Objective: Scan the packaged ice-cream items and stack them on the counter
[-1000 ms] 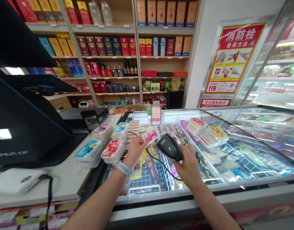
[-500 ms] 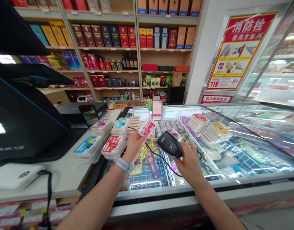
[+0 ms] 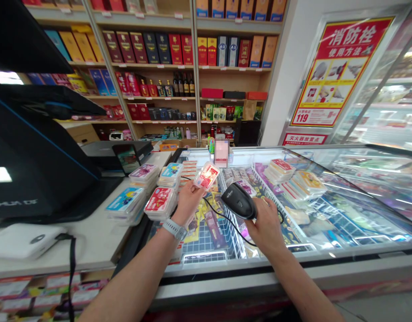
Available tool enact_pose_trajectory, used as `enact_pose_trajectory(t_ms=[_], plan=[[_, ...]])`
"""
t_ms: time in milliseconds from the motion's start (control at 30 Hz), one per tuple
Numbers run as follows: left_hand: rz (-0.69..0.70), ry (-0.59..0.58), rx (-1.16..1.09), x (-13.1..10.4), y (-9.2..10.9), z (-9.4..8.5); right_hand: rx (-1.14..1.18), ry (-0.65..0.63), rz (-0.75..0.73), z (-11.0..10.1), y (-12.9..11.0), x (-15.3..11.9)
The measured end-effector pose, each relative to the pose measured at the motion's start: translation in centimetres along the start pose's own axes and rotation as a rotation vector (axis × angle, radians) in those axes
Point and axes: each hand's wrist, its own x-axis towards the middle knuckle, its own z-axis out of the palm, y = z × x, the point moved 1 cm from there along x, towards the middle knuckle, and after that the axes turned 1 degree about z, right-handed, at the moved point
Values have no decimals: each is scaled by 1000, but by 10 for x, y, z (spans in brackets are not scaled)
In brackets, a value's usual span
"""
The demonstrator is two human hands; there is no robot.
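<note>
My left hand (image 3: 189, 199) pinches the lower edge of a small clear plastic pack with a red-and-white label (image 3: 207, 175), tilted up over the glass-topped freezer. A bright glow lies across that label. In my right hand (image 3: 266, 223) is a black barcode scanner (image 3: 239, 200), its head pointing left toward the pack, a short gap apart. The scanner's cable (image 3: 226, 221) loops across the glass between my hands. Left of my left hand stand stacks of similar packs: a red-labelled stack (image 3: 159, 203), a blue one (image 3: 171, 173), another blue one (image 3: 125, 203) and a purple one (image 3: 144, 173).
More packs sit on the glass at right: a red-labelled stack (image 3: 280, 169) and a yellow-labelled one (image 3: 308, 182). A dark checkout terminal (image 3: 34, 156), a phone (image 3: 125, 157) and a white device (image 3: 27, 241) occupy the left counter. Shelves of boxes (image 3: 155, 49) stand behind.
A bright red glow now shows on the held pack's label. My hands keep nearly the same positions; the whole view has shifted slightly.
</note>
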Motion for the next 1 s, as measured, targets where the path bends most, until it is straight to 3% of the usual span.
enact_pose_trajectory(t_ms=[367, 600, 733, 867, 1000], plan=[[35, -14, 1, -3, 6, 1, 8, 17, 3, 0, 0, 0], [244, 6, 146, -1, 42, -13, 30, 26, -10, -1, 2, 0], [482, 117, 443, -12, 74, -44, 47, 20, -4, -1, 3, -1], [721, 327, 949, -43, 101, -93, 34, 35, -10, -2, 3, 0], [829, 412, 1258, -69, 112, -143, 27, 44, -28, -2, 4, 0]])
